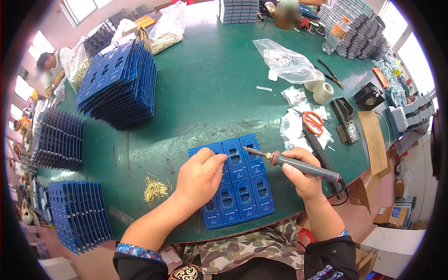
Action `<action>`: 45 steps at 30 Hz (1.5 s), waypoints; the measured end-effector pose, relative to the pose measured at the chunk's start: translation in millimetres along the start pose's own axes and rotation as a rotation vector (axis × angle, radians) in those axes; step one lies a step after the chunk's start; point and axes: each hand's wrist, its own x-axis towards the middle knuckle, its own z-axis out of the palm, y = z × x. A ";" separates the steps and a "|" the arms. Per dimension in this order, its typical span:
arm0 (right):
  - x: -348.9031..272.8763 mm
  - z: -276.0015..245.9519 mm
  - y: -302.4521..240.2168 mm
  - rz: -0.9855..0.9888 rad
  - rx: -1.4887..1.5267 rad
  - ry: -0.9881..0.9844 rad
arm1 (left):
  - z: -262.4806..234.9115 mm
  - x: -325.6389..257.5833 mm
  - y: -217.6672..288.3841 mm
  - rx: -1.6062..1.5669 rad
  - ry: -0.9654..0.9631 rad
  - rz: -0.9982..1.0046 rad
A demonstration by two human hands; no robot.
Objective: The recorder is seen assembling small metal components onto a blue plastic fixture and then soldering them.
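Note:
A blue panel of joined circuit boards, with rows of cut-out windows, lies flat on the table in front of me. My left hand is over the panel's left part, thumb and forefinger pinched together near an upper window; what they hold is too small to make out. In my right hand is a soldering iron with a dark grey handle, held like a pen. Its metal tip points left, over the upper right boards; contact cannot be judged. Left of my left forearm sits a loose pile of thin gold-coloured pins.
Tall stacks of blue boards stand on the green table at left. Orange-handled scissors, pliers, tape rolls and a soldering stand lie at right. Another person sits at far left.

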 end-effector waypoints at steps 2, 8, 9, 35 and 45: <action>-0.4 4.1 7.1 0.007 0.001 0.026 | 2.6 0.8 -2.8 0.018 0.003 0.000; 2.0 7.0 5.0 0.024 -0.039 0.050 | 3.3 3.8 -4.2 0.082 -0.014 0.012; 2.7 7.5 2.5 0.020 -0.059 0.046 | 2.9 4.0 -4.1 0.088 -0.017 0.010; 6.1 10.9 14.0 -0.005 -0.010 0.052 | 4.8 4.0 -6.7 0.066 0.002 0.028; 6.9 11.1 15.6 -0.019 -0.041 0.041 | 4.9 4.4 -7.1 0.084 -0.005 0.027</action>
